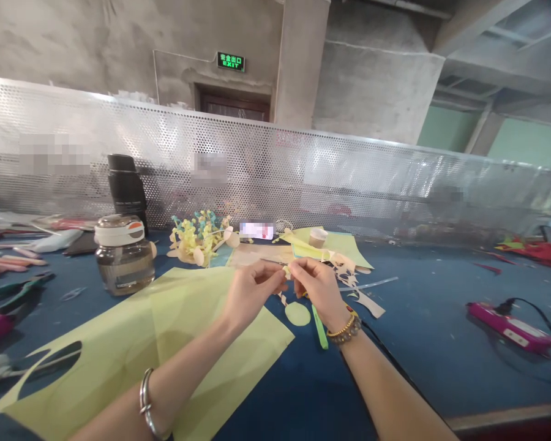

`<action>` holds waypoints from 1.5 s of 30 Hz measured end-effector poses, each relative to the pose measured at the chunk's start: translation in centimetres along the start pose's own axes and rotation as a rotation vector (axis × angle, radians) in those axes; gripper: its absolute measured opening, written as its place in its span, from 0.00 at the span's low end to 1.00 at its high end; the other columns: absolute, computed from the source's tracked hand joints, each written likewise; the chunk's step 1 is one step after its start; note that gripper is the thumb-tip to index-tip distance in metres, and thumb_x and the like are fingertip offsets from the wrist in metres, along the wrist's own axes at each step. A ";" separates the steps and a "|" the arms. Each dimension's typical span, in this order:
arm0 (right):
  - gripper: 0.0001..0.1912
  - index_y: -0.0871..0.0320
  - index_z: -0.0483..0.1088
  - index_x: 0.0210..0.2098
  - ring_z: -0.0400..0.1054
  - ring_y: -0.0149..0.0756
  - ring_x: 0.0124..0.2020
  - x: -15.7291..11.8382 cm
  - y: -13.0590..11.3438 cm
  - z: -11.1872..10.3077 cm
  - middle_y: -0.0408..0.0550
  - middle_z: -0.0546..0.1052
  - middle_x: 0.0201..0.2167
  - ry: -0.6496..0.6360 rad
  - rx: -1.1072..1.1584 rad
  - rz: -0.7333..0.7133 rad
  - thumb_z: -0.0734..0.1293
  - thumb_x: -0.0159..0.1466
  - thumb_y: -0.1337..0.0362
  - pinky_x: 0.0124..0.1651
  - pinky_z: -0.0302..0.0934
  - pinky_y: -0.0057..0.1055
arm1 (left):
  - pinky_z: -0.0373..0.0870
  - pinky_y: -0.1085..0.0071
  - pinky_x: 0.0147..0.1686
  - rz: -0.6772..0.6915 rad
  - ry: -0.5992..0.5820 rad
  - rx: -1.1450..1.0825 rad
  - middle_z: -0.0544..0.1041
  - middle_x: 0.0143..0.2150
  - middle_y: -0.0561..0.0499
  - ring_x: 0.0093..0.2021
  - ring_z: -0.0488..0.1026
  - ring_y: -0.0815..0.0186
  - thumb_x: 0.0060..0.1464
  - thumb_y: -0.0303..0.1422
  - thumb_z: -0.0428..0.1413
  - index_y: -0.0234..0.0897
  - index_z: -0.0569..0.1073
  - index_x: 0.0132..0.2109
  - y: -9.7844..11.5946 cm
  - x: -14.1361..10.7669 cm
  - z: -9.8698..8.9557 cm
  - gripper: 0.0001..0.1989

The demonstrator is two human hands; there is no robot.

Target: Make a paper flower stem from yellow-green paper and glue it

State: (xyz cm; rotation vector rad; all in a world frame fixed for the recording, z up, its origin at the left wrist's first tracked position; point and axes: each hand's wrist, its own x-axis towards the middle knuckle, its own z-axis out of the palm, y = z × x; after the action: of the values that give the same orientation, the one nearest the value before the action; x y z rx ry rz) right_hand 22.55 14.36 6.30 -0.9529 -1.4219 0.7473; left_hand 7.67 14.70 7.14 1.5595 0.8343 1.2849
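Note:
My left hand [256, 289] and my right hand [319, 286] meet over the blue table, thumbs and fingers pinched together. Between their fingertips is a small pale yellow piece [286, 270], mostly covered, so its kind cannot be made out. Just below the hands lies a pale green-yellow disc [297, 314]. A slim bright green tool [320, 329] rests beside it, partly behind my right wrist. Under my left forearm spreads a large light yellow sheet [179, 318], with a round hole cut near its left end.
A glass jar of liquid [125, 260] and a black bottle [126, 190] stand at left. Bunches of small yellow and blue flowers [202, 239] sit behind. Cut scraps [344, 269] and a small cup [318, 237] lie beyond my right hand. A purple power strip [509, 327] is at right.

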 end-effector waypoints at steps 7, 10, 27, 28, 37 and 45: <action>0.14 0.58 0.69 0.26 0.60 0.27 0.15 -0.1 -0.3 0.0 0.39 0.67 0.14 -0.020 0.045 0.038 0.66 0.59 0.54 0.19 0.57 0.24 | 0.76 0.70 0.37 -0.068 0.033 -0.115 0.81 0.32 0.47 0.34 0.79 0.64 0.49 0.39 0.60 0.34 0.75 0.35 0.0 0.0 -0.1 0.12; 0.12 0.59 0.71 0.28 0.59 0.27 0.16 -0.1 -0.4 -0.1 0.38 0.67 0.14 -0.029 0.002 0.027 0.68 0.57 0.56 0.19 0.56 0.24 | 0.76 0.70 0.37 -0.072 0.031 -0.141 0.81 0.33 0.46 0.35 0.79 0.63 0.49 0.39 0.60 0.34 0.75 0.36 0.0 0.0 -0.1 0.12; 0.12 0.59 0.71 0.30 0.60 0.27 0.15 0.0 -0.2 -0.1 0.38 0.67 0.14 -0.018 -0.017 -0.015 0.67 0.58 0.55 0.19 0.57 0.25 | 0.73 0.77 0.26 -0.088 0.030 -0.130 0.76 0.28 0.52 0.28 0.76 0.69 0.48 0.37 0.60 0.34 0.75 0.33 0.5 0.0 -0.2 0.10; 0.12 0.59 0.71 0.30 0.60 0.27 0.15 0.0 -0.2 -0.1 0.38 0.67 0.14 -0.018 -0.018 -0.018 0.67 0.58 0.55 0.19 0.57 0.25 | 0.72 0.77 0.25 -0.080 0.032 -0.122 0.76 0.27 0.52 0.27 0.75 0.70 0.48 0.37 0.60 0.34 0.75 0.33 0.5 0.0 -0.3 0.10; 0.13 0.59 0.72 0.30 0.61 0.27 0.16 0.0 0.0 -0.5 0.40 0.68 0.16 0.006 -0.036 -0.048 0.66 0.60 0.54 0.20 0.57 0.24 | 0.71 0.77 0.25 -0.051 0.026 -0.098 0.75 0.27 0.52 0.26 0.72 0.71 0.48 0.36 0.60 0.33 0.75 0.32 0.3 0.1 -0.2 0.09; 0.12 0.59 0.71 0.30 0.60 0.27 0.16 0.1 -0.1 -0.4 0.39 0.67 0.15 -0.042 -0.066 -0.065 0.65 0.61 0.56 0.20 0.57 0.24 | 0.72 0.75 0.26 -0.016 -0.003 -0.035 0.78 0.32 0.48 0.29 0.75 0.68 0.48 0.37 0.60 0.34 0.76 0.40 -0.1 0.2 -0.3 0.13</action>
State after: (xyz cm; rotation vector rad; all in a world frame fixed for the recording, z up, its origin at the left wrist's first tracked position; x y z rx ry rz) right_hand 22.94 14.32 6.47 -0.9421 -1.5155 0.6790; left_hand 7.38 14.96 7.15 1.5234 0.8167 1.2792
